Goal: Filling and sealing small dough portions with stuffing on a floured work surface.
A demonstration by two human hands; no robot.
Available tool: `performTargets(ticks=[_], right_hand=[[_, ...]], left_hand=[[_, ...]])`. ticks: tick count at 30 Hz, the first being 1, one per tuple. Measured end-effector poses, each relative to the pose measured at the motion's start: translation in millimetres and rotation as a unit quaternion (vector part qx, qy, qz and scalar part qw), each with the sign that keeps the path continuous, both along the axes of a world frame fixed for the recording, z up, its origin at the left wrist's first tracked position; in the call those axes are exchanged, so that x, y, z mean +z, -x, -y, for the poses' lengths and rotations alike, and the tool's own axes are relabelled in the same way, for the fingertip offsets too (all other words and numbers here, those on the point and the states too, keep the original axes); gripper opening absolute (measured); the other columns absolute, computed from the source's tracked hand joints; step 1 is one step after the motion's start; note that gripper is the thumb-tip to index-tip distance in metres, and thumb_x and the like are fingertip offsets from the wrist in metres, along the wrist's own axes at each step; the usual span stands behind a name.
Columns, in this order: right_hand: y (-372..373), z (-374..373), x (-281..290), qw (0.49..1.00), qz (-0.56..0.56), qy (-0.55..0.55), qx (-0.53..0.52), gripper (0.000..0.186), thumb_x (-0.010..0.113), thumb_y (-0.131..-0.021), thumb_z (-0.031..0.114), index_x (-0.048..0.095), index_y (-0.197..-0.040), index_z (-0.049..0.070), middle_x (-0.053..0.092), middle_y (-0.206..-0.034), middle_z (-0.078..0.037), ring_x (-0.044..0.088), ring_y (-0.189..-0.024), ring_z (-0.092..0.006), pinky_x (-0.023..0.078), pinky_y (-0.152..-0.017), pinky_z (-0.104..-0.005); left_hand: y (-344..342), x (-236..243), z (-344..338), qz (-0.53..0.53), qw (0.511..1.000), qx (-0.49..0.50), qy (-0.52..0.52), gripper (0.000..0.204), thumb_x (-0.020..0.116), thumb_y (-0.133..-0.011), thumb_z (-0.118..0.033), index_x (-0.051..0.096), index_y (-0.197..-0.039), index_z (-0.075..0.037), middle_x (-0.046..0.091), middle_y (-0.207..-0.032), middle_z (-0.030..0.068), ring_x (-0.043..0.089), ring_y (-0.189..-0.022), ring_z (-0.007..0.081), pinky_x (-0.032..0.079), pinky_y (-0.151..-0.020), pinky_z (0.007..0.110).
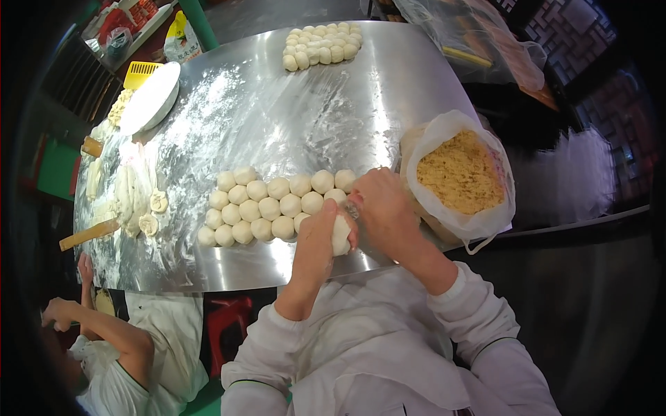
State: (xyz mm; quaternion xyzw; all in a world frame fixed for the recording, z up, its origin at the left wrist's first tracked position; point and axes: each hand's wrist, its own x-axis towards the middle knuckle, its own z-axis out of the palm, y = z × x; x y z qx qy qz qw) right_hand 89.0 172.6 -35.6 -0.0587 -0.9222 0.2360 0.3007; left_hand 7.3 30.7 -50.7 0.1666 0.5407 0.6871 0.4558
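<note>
My left hand point(320, 239) is closed around a white dough ball point(340, 236) near the front edge of the steel table. Close beside it, my right hand point(383, 204) has its fingers curled in at the top of that dough. A small shiny bit shows between the hands, too unclear to name. Rows of round dough balls point(269, 208) lie on the table just left of my hands. To the right of my right hand stands an open plastic bag of crumbly yellow filling point(461, 173).
More dough balls point(322, 47) sit at the table's far side. On the floury left part are a white bowl point(149, 100), a yellow basket point(142, 73), dough strips point(125, 197) and a wooden rolling pin point(89, 234). A co-worker point(132, 347) is at the lower left, near a red stool point(229, 326).
</note>
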Motion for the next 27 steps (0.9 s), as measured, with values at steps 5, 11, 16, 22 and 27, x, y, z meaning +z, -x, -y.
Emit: performTargets(ticks=[5, 11, 16, 22, 27], right_hand=[[-24.4, -7.0, -29.8, 0.996, 0.054, -0.001, -0.069, 0.013, 0.067, -0.084, 0.008, 0.056, -0.091, 0.004, 0.057, -0.092, -0.012, 0.056, -0.090, -0.0318, 0.044, -0.080, -0.0457], [-39.0, -0.8, -67.5, 0.992, 0.086, -0.085, -0.039, 0.035, 0.069, -0.083, 0.007, 0.064, -0.116, -0.001, 0.060, -0.127, -0.014, 0.055, -0.123, -0.0313, 0.041, -0.107, -0.0485], [-39.3, -2.0, -70.8, 0.993, 0.093, -0.072, -0.032, 0.040, 0.071, -0.081, 0.004, 0.065, -0.120, 0.000, 0.059, -0.134, -0.014, 0.052, -0.130, -0.0313, 0.037, -0.113, -0.0512], [-50.5, -11.3, -69.0, 0.992, 0.073, -0.090, -0.058, 0.039, 0.067, -0.080, 0.001, 0.065, -0.120, 0.000, 0.062, -0.129, -0.015, 0.056, -0.125, -0.0315, 0.039, -0.110, -0.0508], [-46.1, -6.6, -75.8, 0.997, -0.002, -0.074, -0.031, 0.038, 0.061, -0.085, 0.001, 0.063, -0.123, -0.001, 0.058, -0.134, -0.018, 0.056, -0.126, -0.0338, 0.044, -0.106, -0.0512]], left_hand=[[45.6, 14.1, 7.4, -0.063, 0.998, -0.026, -0.010, 0.051, 0.034, -0.109, -0.040, 0.061, -0.121, 0.002, 0.065, -0.087, 0.0085, 0.061, -0.078, 0.0158, 0.048, -0.069, 0.027], [154.7, 9.1, -8.4, -0.325, 0.935, -0.006, 0.140, 0.043, 0.058, -0.098, -0.027, 0.055, -0.135, -0.006, 0.065, -0.112, 0.0104, 0.061, -0.095, 0.0172, 0.050, -0.085, 0.029], [184.0, 0.2, 2.8, -0.500, 0.721, -0.196, 0.438, 0.050, 0.063, -0.095, -0.040, 0.058, -0.132, -0.006, 0.064, -0.122, 0.0173, 0.060, -0.111, 0.0297, 0.040, -0.107, 0.044], [241.0, -33.8, 73.1, -0.693, 0.661, 0.034, 0.284, 0.037, 0.054, -0.098, -0.014, 0.058, -0.135, -0.011, 0.062, -0.130, 0.0166, 0.054, -0.125, 0.0348, 0.027, -0.115, 0.055], [323.9, -48.1, 216.7, -0.691, 0.443, 0.004, 0.572, 0.042, 0.056, -0.083, 0.003, 0.064, -0.123, -0.006, 0.064, -0.128, 0.0157, 0.052, -0.129, 0.0399, 0.036, -0.110, 0.057]])
